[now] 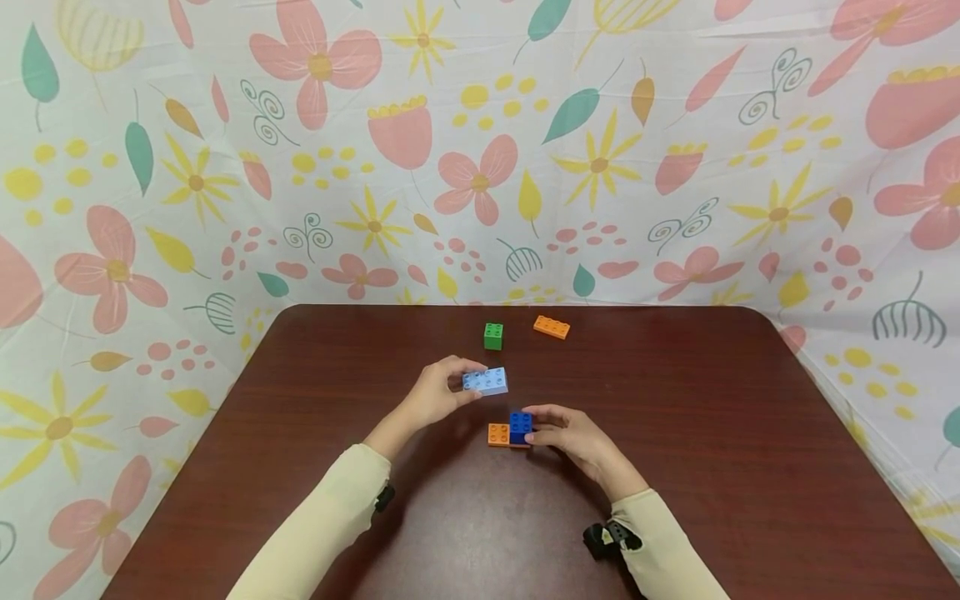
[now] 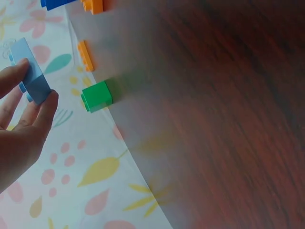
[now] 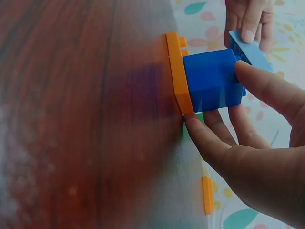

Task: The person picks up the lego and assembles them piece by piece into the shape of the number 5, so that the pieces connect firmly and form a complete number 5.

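My left hand [image 1: 437, 392] grips a light blue brick [image 1: 485, 382] by its left end, raised over the table in the left wrist view. Nearer to me, a dark blue brick [image 1: 521, 427] sits on the right half of a flat orange brick [image 1: 498, 434], whose left studs stay bare. My right hand [image 1: 576, 437] holds the dark blue brick between thumb and fingers from the right. In the right wrist view one fingertip [image 3: 190, 121] lies at the orange brick's lower edge. The light blue brick is up and to the left of this stack in the head view.
Toward the far edge of the dark wooden table [image 1: 360, 350] stands a green brick [image 1: 492, 336]. To its right lies a second flat orange brick [image 1: 552, 327]. A flower-patterned cloth [image 1: 480, 100] hangs behind the table.
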Available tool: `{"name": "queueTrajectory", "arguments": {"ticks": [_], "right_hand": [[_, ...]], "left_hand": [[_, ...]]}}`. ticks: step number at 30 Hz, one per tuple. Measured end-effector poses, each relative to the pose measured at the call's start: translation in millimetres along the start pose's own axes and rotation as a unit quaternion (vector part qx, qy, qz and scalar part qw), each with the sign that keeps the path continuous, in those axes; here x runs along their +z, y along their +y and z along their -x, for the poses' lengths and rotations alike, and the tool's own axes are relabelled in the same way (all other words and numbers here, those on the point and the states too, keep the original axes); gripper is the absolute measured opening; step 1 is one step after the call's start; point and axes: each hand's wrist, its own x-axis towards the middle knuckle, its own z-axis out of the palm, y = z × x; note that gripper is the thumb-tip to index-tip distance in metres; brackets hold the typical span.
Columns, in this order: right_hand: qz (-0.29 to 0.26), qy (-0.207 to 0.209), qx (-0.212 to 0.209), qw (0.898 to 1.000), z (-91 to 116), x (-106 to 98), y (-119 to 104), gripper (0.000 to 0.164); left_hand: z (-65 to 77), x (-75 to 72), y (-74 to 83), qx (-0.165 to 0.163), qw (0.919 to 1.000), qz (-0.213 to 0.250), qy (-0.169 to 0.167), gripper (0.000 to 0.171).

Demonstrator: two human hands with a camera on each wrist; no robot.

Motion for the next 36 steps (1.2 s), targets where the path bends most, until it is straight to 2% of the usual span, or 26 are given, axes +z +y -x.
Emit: {"name": "queueTrajectory", "arguments": {"ticks": [4, 8, 12, 21, 28, 32, 36], "right_hand": [[-0.003, 0.003, 0.0, 1.0, -0.1, 0.6, 0.4, 0.046], [-0.009, 0.01, 0.006, 1.0, -1.0, 1.4, 0.3, 0.046], [-0.017, 0.015, 0.008, 1.0, -0.8, 2.7, 0.1, 0.048], [-0.031, 0.014, 0.002, 0.999, 1.2, 3.3, 2.7, 0.055], [-0.038, 0.013, 0.0, 0.999, 1.7, 1.8, 4.8, 0.057], [-0.04, 0.013, 0.001, 0.999, 1.7, 1.8, 4.8, 0.058], [-0.044, 0.01, 0.0, 0.999, 1.6, 1.9, 4.4, 0.059]], "left_hand": [[3.8, 4.1, 4.2, 0.012, 0.9998, -0.007, -0.012, 0.035], [6.8, 8.4, 8.1, 0.013, 0.9992, -0.005, -0.039, 0.034], [8.4, 12.0, 11.5, 0.003, 0.9981, -0.001, -0.061, 0.035], [10.3, 18.8, 15.3, 0.007, 0.996, -0.001, -0.089, 0.035], [12.1, 22.5, 15.3, 0.021, 0.9952, -0.011, -0.095, 0.035], [12.8, 23.5, 15.2, 0.024, 0.9949, 0.001, -0.098, 0.036], [14.4, 23.4, 16.6, 0.028, 0.9945, -0.017, -0.099, 0.038]]}}
